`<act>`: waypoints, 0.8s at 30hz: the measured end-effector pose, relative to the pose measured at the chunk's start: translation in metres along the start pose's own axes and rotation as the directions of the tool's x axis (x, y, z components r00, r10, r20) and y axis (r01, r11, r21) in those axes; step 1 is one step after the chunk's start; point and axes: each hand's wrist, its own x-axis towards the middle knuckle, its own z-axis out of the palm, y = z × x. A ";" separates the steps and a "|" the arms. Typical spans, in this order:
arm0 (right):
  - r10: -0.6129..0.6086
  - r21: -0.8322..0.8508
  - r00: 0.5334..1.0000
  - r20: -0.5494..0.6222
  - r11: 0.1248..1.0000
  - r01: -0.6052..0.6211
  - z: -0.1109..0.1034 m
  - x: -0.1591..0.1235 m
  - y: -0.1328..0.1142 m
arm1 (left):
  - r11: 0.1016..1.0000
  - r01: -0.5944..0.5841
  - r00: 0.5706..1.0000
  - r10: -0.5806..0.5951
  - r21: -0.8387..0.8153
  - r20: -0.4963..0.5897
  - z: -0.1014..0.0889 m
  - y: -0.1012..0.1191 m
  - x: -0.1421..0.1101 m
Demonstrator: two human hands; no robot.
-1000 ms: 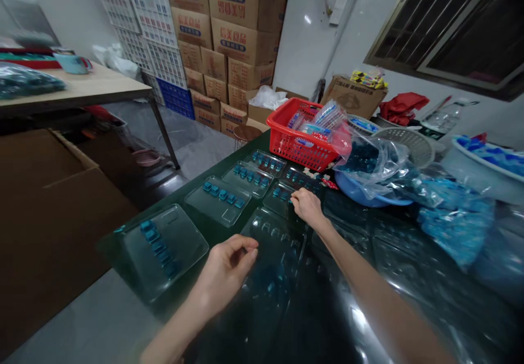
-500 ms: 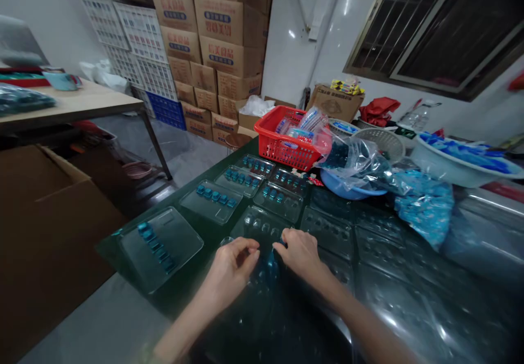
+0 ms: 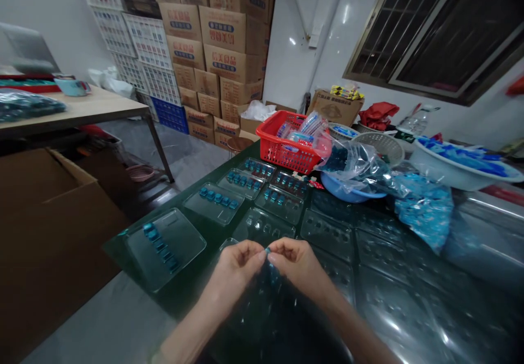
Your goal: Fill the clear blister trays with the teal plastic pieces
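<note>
My left hand (image 3: 234, 270) and my right hand (image 3: 301, 266) meet fingertip to fingertip above the dark green table. Both are closed in a pinch on a small teal-blue piece (image 3: 267, 250), mostly hidden by the fingers. Just beyond them lies a clear plastic tray (image 3: 282, 221) with bare moulded hollows. To the left, another clear tray (image 3: 186, 233) carries a slanting row of teal blocks (image 3: 164, 252). Further back, a tray (image 3: 196, 206) bears a similar row, and one tray (image 3: 262, 204) is partly filled.
A red basket (image 3: 282, 154) with packets stands at the far end. Beside it are a blue basin (image 3: 347, 192) under clear plastic bags and a white basin (image 3: 462, 165) of blue pieces. More clear trays (image 3: 327, 230) spread right. A cardboard box (image 3: 53, 233) stands left.
My hands have come together. The right hand moved left and toward me, and its fingertips now meet the left's at a small teal piece. The view has shifted slightly.
</note>
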 end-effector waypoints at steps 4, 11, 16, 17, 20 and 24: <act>-0.030 -0.018 0.997 -0.068 0.999 0.029 0.007 -0.003 -0.001 | 0.938 0.156 0.987 -0.138 -0.309 0.081 -0.004 -0.009 0.005; -0.299 -0.399 0.952 -0.063 0.882 0.251 0.012 -0.012 -0.012 | 0.748 0.335 0.942 -0.268 -0.573 0.200 -0.002 -0.008 0.008; -0.361 -0.470 0.932 0.031 0.818 0.332 0.010 -0.015 -0.017 | 0.699 0.376 0.926 -0.298 -0.609 0.230 0.001 -0.008 0.010; -0.363 -0.488 0.931 0.038 0.806 0.335 0.008 -0.014 -0.016 | 0.696 0.376 0.926 -0.299 -0.612 0.228 0.001 -0.008 0.010; -0.357 -0.565 0.933 -0.041 0.779 0.273 -0.007 0.000 -0.004 | 0.738 0.360 0.933 -0.284 -0.572 0.220 0.001 -0.006 0.011; -0.306 -0.678 0.915 -0.262 0.733 0.051 -0.050 0.045 0.029 | 0.856 0.267 0.963 -0.224 -0.442 0.149 -0.007 -0.006 0.011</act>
